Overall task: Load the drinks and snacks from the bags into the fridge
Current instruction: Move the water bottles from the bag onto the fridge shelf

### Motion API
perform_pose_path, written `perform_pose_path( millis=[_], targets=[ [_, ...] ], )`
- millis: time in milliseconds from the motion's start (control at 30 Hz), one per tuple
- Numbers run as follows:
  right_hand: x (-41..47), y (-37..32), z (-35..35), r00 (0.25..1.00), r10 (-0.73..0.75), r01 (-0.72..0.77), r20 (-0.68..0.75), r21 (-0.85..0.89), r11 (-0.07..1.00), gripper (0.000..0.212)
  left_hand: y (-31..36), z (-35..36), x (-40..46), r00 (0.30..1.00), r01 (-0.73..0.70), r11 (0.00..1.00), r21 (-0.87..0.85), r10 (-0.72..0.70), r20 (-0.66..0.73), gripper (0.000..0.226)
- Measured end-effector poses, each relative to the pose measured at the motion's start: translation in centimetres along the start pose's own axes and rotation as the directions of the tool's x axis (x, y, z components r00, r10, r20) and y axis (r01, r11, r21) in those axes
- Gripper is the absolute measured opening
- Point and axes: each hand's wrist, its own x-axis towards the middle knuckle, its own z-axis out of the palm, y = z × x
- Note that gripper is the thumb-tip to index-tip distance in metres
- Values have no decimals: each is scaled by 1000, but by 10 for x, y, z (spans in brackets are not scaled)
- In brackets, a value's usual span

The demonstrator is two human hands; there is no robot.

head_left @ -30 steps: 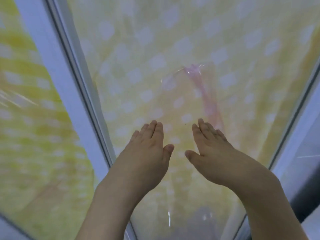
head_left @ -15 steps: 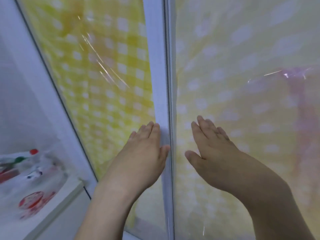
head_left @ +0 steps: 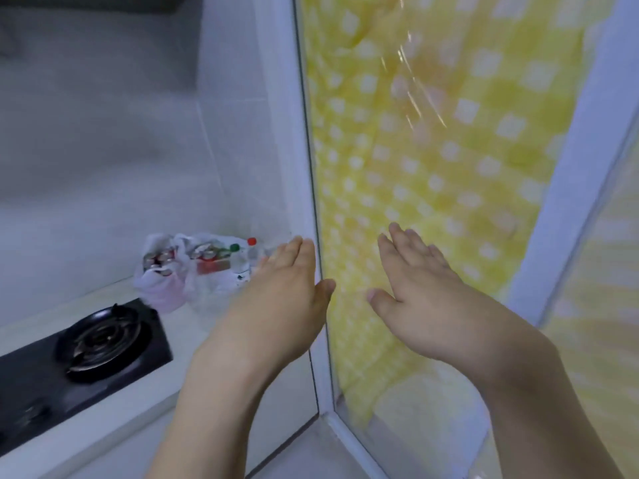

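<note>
While the view is blurred, a black hob [head_left: 86, 344] is seen at the far left, set into a pale counter [head_left: 179, 326]. Behind it, against the tiled wall, the bags [head_left: 186, 267] are found, with cans and red- and green-capped bottles inside. Just right of them the left hand [head_left: 276, 305] is held with fingers straight and together, nothing gripped, in front of a white frame [head_left: 294, 167]. Further right, the right hand [head_left: 418, 292] is spread flat before a glass pane backed by yellow checked cloth [head_left: 432, 150]; contact cannot be told.
</note>
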Motion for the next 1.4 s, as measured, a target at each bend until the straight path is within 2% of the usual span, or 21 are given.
perform_pose_path(
  millis=[200, 500, 733, 867, 1133, 1267, 1400],
  targets=[
    [50, -62, 25, 986, -154, 152, 68, 35, 988, 69, -66, -13, -16, 982, 186, 983, -14, -186, -33, 62],
    [95, -152, 56, 928, -346, 340, 138, 71, 938, 68, -162, -21, -41, 929, 366, 931, -10, -366, -64, 60],
    [130, -187, 80, 910, -370, 363, 189, 73, 929, 67, -210, -20, -34, 910, 411, 912, -1, -410, -64, 55],
    [153, -199, 91, 895, -393, 385, 212, 78, 920, 68, -225, -19, -21, 888, 458, 889, -5, -458, -38, 60],
    [225, -222, 104, 853, -477, 473, 211, 76, 878, 68, -272, -12, 24, 843, 536, 844, -11, -536, -55, 58],
    [267, -233, 111, 832, -521, 517, 191, 74, 853, 68, -292, -15, 49, 810, 577, 816, -38, -578, -101, 41],
    [302, -249, 121, 796, -564, 563, 221, 73, 823, 68, -315, -11, 64, 779, 614, 788, -38, -613, -129, 47]
  ],
)
